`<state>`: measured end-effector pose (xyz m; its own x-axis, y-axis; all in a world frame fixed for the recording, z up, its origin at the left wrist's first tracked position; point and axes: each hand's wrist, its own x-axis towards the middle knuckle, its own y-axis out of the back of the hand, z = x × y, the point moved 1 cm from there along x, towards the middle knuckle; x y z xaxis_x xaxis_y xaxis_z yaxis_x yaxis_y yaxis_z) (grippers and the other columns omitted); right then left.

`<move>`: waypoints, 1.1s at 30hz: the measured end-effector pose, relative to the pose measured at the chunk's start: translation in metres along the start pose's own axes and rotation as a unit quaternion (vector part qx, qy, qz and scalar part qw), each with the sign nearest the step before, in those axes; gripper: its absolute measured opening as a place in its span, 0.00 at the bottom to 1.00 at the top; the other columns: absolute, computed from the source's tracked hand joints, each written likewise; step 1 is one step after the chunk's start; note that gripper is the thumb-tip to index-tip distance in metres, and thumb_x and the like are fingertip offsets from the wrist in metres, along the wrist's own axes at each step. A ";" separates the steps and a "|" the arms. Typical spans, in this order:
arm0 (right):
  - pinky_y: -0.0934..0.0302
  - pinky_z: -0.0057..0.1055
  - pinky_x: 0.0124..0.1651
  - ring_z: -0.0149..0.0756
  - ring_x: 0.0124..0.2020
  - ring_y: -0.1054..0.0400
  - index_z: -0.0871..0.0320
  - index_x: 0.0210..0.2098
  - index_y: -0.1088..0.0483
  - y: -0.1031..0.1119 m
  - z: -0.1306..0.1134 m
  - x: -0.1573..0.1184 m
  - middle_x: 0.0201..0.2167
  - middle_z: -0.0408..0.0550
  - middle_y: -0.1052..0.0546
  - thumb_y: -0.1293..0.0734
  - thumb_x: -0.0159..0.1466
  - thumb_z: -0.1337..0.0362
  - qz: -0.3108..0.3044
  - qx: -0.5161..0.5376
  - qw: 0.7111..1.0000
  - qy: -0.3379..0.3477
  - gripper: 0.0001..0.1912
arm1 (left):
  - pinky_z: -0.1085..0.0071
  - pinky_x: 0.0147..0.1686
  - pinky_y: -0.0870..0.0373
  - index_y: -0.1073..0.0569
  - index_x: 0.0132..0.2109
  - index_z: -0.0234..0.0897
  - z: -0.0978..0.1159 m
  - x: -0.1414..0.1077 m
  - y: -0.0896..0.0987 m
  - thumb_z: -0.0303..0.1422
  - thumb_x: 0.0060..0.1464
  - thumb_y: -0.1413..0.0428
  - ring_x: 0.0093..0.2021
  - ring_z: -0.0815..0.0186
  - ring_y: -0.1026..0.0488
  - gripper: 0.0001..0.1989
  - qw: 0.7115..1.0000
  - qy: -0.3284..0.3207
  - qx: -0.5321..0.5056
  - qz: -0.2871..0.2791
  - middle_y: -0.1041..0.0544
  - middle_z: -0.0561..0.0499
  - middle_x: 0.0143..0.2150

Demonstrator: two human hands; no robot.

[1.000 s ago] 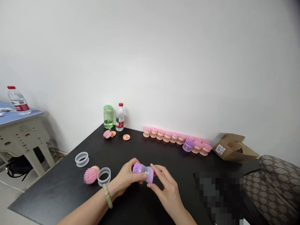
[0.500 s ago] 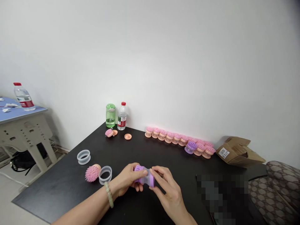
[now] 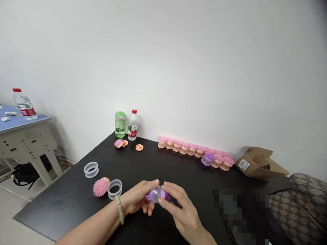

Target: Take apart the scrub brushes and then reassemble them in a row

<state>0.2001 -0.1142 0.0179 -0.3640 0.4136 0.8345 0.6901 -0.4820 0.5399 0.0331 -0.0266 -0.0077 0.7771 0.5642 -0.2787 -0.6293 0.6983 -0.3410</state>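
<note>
**Left hand and right hand grip a purple brush**

From the head camera, the brush sits between both hands, just above the black table, its clear body showing. The left fingers curl narrowly around it, and the right fingertips press on the clear part. A beaded bracelet circles the left wrist.

Just left of the hands, a pink spiked brush head touches one clear ring; a second clear ring lies nearer the table's left edge. Along the far edge stand a green bottle and a water bottle, whose red-and-white label is too small to read. Near them lie a pink brush head and a peach disc.

A row of roughly ten pink brushes runs along the wall, with one purple brush head against it. Past the row, a cardboard box carries an unreadable white label. A blue-topped desk holds another water bottle.
</note>
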 end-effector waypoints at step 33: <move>0.26 0.43 0.49 0.48 0.49 0.26 0.59 0.57 0.30 -0.003 0.008 -0.007 0.48 0.58 0.22 0.29 0.65 0.62 0.044 -0.002 0.995 -0.088 0.22 | 0.79 0.20 0.37 0.35 0.38 0.35 0.006 -0.003 -0.007 0.56 0.47 0.37 0.20 0.72 0.28 0.29 0.997 -0.066 -0.002 0.034 0.26 0.55 0.22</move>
<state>0.2054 -0.1093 0.0095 -0.1872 0.4981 0.8467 0.7123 -0.5246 0.4662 0.0351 -0.0301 0.0008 0.7256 0.6638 -0.1814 -0.6810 0.6547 -0.3282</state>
